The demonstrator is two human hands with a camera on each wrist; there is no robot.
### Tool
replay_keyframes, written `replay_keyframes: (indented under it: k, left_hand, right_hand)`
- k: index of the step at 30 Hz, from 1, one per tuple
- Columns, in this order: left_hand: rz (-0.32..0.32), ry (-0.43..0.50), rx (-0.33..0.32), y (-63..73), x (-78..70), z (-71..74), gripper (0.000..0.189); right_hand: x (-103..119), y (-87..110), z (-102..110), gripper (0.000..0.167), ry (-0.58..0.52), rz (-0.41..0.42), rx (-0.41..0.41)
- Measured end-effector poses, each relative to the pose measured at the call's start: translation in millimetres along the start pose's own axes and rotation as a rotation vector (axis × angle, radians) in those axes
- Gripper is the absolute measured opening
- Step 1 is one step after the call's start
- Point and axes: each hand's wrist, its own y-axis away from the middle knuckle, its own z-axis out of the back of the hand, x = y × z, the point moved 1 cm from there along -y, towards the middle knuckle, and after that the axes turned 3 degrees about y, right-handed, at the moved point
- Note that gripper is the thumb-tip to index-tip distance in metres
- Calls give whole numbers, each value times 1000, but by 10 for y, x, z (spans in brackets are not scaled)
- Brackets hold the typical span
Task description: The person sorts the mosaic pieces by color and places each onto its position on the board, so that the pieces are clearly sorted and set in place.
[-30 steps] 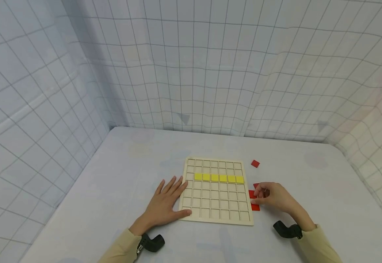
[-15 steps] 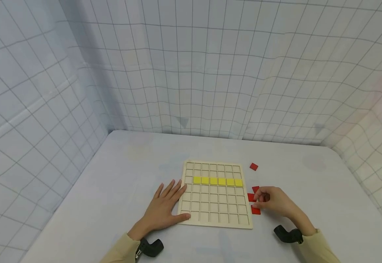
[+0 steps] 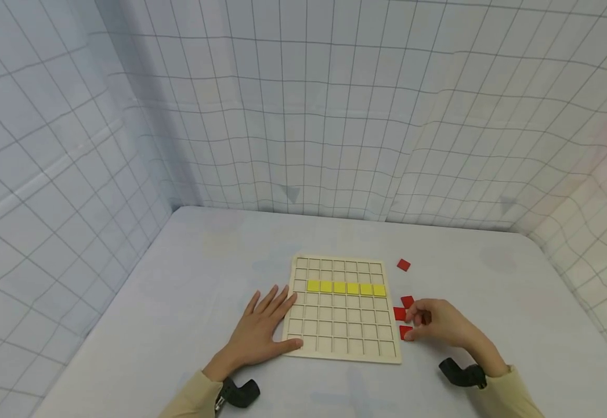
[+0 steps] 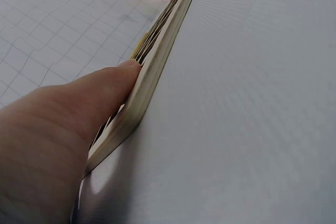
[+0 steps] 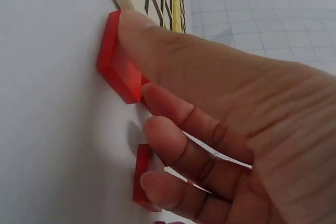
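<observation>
A cream board (image 3: 339, 350) with a grid of square cells lies flat on the table. My left hand (image 3: 257, 332) is spread at its left side, with the fingertips at the edge and the thumb on its front left corner. In the left wrist view, that thumb (image 4: 105, 87) lies over the board's rim. My right hand (image 3: 439, 323) is at the board's right side with bent fingers. Its thumb (image 5: 157, 45) touches a red square tile (image 5: 113, 69), the front one. The other fingertips hang by a second red tile (image 3: 400, 314) and a third red tile (image 3: 408, 301).
A row of yellow tiles (image 3: 339, 288) fills cells across the board's upper part. One more red tile (image 3: 404, 265) lies apart, beyond the board's right edge. White grid-patterned curtains (image 3: 303, 116) enclose the table (image 3: 220, 244) at the back and sides. Each wrist wears a black camera mount (image 3: 462, 373).
My right hand has shifted slightly right and toward me, uncovering more of the red tiles. The front red tile lies a little farther from its neighbour. The left hand stays on the board.
</observation>
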Motion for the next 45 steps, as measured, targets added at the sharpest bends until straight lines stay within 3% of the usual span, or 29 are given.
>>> replay_keyframes:
  k: [16,40,45]
  left_hand:
    - [-22,5,-34,15,20,-44,89]
    - [-5,-2,-5,-2,1,-3,90]
    - [-3,-14,0,0,8,-13,91]
  right_hand:
    - [-45,16,-33,28,22,23,1]
    - [-19,40,-34,29,1,58,-14]
    - [-49,48,-48,28,6,100,-35]
